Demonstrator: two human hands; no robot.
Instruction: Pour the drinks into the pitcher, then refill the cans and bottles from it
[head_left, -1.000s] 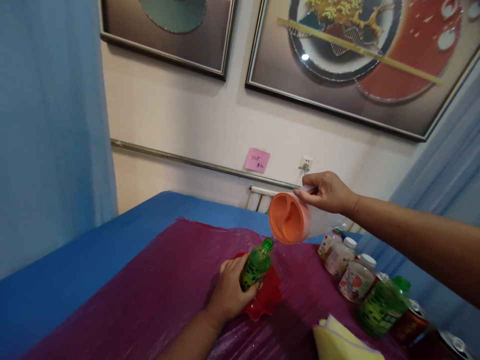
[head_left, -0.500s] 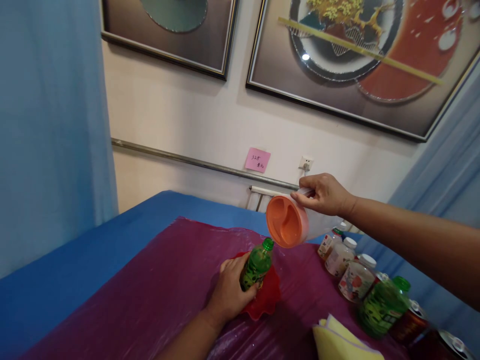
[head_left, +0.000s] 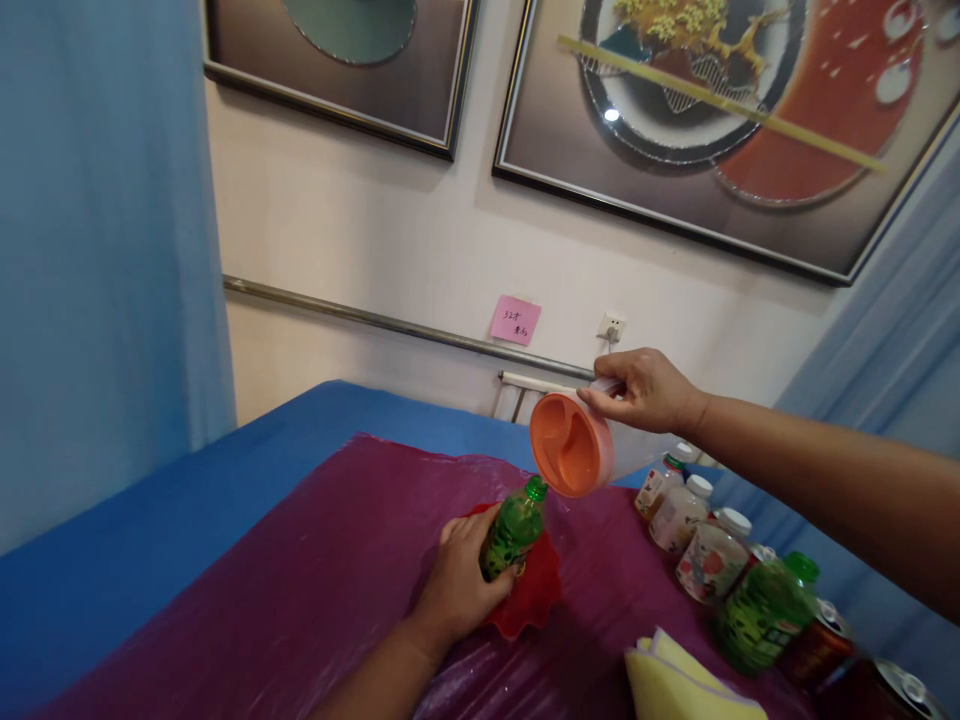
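Note:
My left hand (head_left: 461, 585) is wrapped round a green plastic bottle (head_left: 516, 528), which stands slightly tilted over a red scalloped dish (head_left: 536, 590). The bottle's green neck points up. Above and to the right, my right hand (head_left: 645, 390) grips the handle of a clear plastic pitcher (head_left: 630, 452) with an orange lid (head_left: 571, 445). The pitcher is tipped on its side, its lid facing left and its lower rim close to the bottle's mouth. I cannot make out any liquid between them.
Pink-purple plastic sheeting (head_left: 315, 570) covers part of a blue table (head_left: 187, 500). Along the right stand clear bottles with white caps (head_left: 712, 560), a larger green bottle (head_left: 765, 610) and drink cans (head_left: 821, 640). A folded yellow cloth (head_left: 682, 685) lies in front. Blue curtains (head_left: 105, 250) hang at the sides.
The pitcher and my right hand have shifted very slightly to the left. My left hand and the green bottle look unmoved.

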